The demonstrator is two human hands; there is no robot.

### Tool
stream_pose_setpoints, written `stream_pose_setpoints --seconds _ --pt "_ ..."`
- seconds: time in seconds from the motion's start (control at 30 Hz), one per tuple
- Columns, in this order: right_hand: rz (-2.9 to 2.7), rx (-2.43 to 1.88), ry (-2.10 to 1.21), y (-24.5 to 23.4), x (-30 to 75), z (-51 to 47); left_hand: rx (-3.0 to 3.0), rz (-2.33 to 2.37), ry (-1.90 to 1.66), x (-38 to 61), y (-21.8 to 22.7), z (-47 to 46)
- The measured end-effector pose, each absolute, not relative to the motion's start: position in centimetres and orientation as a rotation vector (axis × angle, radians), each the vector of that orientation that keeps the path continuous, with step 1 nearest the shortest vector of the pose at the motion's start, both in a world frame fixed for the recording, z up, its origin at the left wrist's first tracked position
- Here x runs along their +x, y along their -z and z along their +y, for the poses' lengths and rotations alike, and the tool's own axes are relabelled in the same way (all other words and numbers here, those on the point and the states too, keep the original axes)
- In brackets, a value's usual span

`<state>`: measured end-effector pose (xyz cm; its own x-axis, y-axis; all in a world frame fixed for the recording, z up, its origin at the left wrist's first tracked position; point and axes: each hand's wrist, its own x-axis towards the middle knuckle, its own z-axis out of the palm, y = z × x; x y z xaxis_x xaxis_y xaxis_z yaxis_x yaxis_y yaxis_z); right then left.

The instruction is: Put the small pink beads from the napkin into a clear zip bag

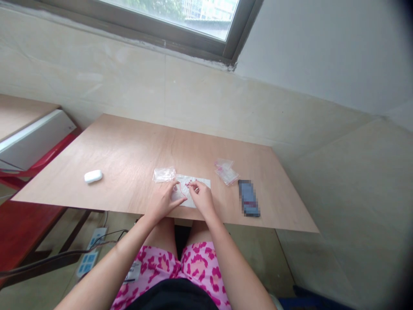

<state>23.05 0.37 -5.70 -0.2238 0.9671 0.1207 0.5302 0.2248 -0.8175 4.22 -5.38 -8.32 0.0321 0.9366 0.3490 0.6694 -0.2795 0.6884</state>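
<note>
Both hands rest at the near edge of a plywood table [129,150], over a white sheet [201,181]. My left hand [166,200] pinches its fingers together on a thin red thread [183,191] that curves between the hands. My right hand [201,196] is also pinched, its fingertips at small pink beads [189,184] on the sheet. What exactly the right fingers hold is too small to tell. A clear plastic bag [164,174] lies just beyond my left hand.
Two small clear bags with pink bits [226,171] lie to the right, next to a dark phone [248,198]. A white case [93,176] sits at the left. A red bench [19,224] stands left of the table, and a power strip [90,254] lies on the floor.
</note>
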Motion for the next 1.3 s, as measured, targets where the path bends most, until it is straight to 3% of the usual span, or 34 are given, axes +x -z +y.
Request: stream_pose_setpoints --seconds 0.3,0.53,0.67,1.03,1.3 --pt "-2.043 -1.589 -0.509 6.8 21.7 0.0 1.971 1.625 -1.131 4.1 8.1 -5.4" --pt "-1.546 -1.345 -1.012 4.7 22.1 -0.2 1.934 1.597 -1.128 4.2 8.1 -5.3" --pt "-1.673 -1.216 -1.088 2.9 22.2 -0.6 1.929 1.586 -1.139 4.2 8.0 -5.3" --pt "-1.916 -1.516 -0.548 6.7 25.8 1.8 1.897 1.585 -1.168 4.3 7.8 -5.2" --pt "-2.064 -1.423 -0.515 7.1 25.4 0.9 1.917 1.591 -1.153 4.3 7.8 -5.0"
